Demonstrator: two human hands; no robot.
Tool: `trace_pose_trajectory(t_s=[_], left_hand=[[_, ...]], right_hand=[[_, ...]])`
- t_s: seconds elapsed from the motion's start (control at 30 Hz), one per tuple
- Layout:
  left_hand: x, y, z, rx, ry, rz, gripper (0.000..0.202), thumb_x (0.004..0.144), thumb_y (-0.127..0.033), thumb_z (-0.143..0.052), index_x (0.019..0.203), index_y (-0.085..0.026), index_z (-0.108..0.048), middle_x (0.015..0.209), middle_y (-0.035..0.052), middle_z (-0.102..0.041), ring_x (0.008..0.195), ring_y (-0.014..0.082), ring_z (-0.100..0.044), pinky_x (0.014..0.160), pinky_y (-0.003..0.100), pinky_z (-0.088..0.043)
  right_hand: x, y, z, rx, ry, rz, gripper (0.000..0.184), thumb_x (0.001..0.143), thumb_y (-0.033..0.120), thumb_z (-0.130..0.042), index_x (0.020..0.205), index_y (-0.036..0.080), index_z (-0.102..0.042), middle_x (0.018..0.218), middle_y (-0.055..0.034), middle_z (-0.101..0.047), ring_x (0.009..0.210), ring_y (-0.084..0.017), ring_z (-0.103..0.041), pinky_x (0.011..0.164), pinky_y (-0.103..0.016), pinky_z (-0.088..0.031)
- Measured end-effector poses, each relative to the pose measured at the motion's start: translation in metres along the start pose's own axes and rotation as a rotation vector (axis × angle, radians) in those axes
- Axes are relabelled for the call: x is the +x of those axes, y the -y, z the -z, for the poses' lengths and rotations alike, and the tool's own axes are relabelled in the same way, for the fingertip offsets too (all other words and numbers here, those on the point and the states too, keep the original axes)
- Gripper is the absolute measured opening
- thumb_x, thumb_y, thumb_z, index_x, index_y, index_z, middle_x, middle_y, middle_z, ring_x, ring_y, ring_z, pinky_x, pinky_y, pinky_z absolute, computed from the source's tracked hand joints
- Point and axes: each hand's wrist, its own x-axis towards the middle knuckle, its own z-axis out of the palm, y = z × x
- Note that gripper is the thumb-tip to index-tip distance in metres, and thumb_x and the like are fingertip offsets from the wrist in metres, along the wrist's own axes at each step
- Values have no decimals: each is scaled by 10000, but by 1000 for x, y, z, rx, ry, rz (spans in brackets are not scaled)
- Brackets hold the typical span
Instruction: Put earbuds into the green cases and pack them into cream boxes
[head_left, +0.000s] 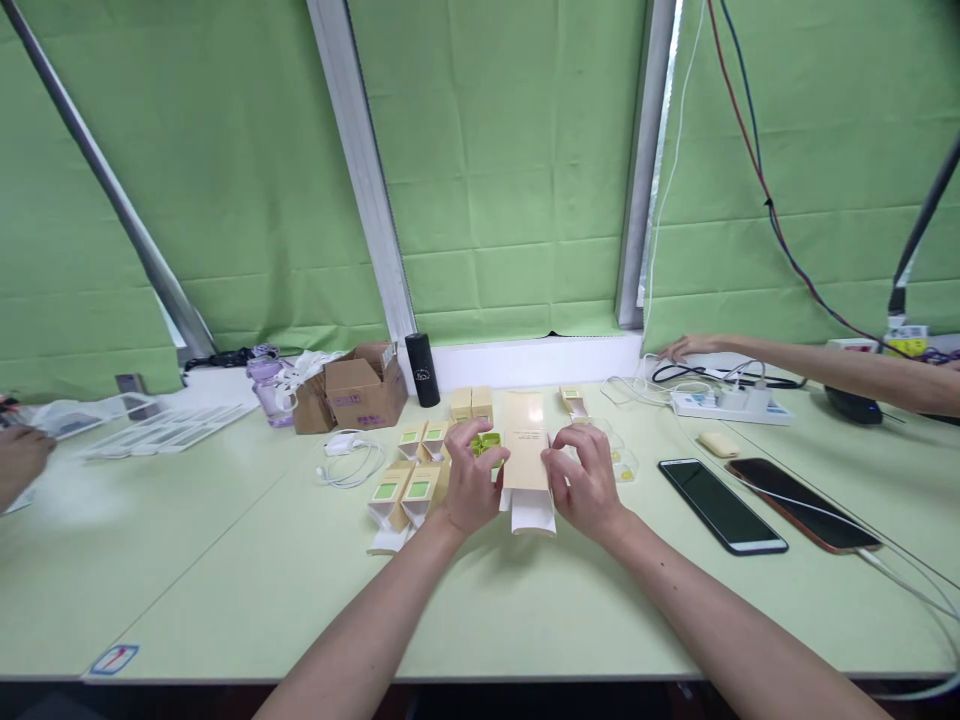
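Note:
A tan cardboard box (pixel 527 462) with white flaps open toward me is held up between my two hands, just above the table. My left hand (pixel 474 480) pinches its left side, and my right hand (pixel 589 480) grips the right side with bent fingers. Left of my left hand stand several small tan boxes (pixel 388 488) with green windows and white flaps folded out. Partly hidden behind the left fingers is a bright green piece (pixel 489 440). Past my right hand lies a clear plastic tray (pixel 624 462) with small yellow bits. Two closed tan boxes (pixel 471 403) stand farther back.
Two phones (pixel 721 505) lie at right, a cable plugged into one. A power strip (pixel 731 406) with chargers sits behind them, near another person's arm (pixel 825 375). A brown carton (pixel 365 390), black cylinder (pixel 422 370) and purple bottle (pixel 270 390) line the back left. Another hand (pixel 21 465) shows far left.

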Motion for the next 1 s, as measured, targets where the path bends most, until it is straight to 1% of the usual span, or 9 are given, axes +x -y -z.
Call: trace_pose_trajectory(t_s=[0.1, 0.23, 0.4, 0.47, 0.6, 0.7, 0.83, 0.93, 1.0], left_hand=[[-2, 1, 2, 10, -36, -20, 357, 865, -170, -657, 1126, -315, -462, 1305, 94, -439, 1193, 287, -515, 981, 536, -514], [-4, -1, 4, 14, -36, -4, 336, 871, -201, -690, 1116, -303, -485, 1305, 103, -454, 1203, 288, -519, 981, 538, -512], [-7, -4, 2, -3, -31, 45, 398, 882, -197, -679, 1198, -300, -462, 1312, 117, -446, 1228, 296, -516, 987, 541, -508], [-8, -5, 1, -15, -23, 70, 424, 894, -209, -667, 1242, -299, -443, 1313, 123, -446, 1239, 300, -514, 989, 544, -510], [-9, -7, -1, -65, 7, 158, 448, 926, -213, -619, 1318, -283, -415, 1334, 145, -454, 1268, 302, -508, 1014, 552, -501], [-11, -8, -3, -104, 41, 190, 448, 939, -201, -596, 1344, -269, -417, 1324, 150, -480, 1272, 302, -498, 1033, 554, -476], [-12, -11, -3, -154, 71, 214, 474, 953, -262, -619, 1377, -262, -410, 1325, 150, -486, 1270, 306, -491, 1049, 565, -455], [-11, -13, -1, -197, 73, 230, 435, 991, -324, -569, 1389, -253, -410, 1334, 160, -489, 1270, 309, -496, 1054, 575, -455], [-10, -13, 0, -230, 63, 250, 381, 1024, -345, -510, 1382, -247, -424, 1340, 164, -492, 1284, 309, -496, 1071, 577, -449]], right_hand=[[0, 2, 0, -4, 10, 35, 428, 891, 48, -573, 1194, 348, -541, 1106, -59, -592, 1092, -268, -569, 941, -489, -483], [1, 5, 0, 1, 12, 49, 387, 880, 40, -567, 1138, 328, -557, 1098, -63, -588, 1100, -269, -561, 936, -486, -481], [2, 7, 0, 37, 11, 6, 430, 877, 46, -547, 1191, 337, -507, 1110, -62, -579, 1089, -271, -565, 946, -499, -479], [4, 7, 1, 80, 7, -54, 444, 886, 100, -561, 1254, 331, -468, 1145, -78, -573, 1097, -283, -567, 951, -510, -484], [8, 8, 3, 202, 22, -175, 512, 861, 312, -650, 1322, 269, -432, 1233, -135, -552, 1164, -339, -560, 976, -553, -494], [7, 10, 1, 355, 26, -314, 492, 882, 381, -654, 1314, 246, -459, 1278, -157, -568, 1238, -353, -564, 1030, -568, -495], [2, 11, -7, 738, 12, -661, 456, 911, 416, -712, 1290, 238, -531, 1303, -149, -652, 1251, -323, -617, 1048, -513, -521], [3, 10, -8, 1070, -33, -920, 478, 839, 456, -813, 1212, 251, -595, 1242, -120, -724, 1182, -311, -674, 1005, -473, -558], [7, 8, -7, 1241, -23, -1013, 500, 786, 456, -858, 1189, 255, -641, 1264, -112, -733, 1193, -318, -680, 1008, -469, -565]])
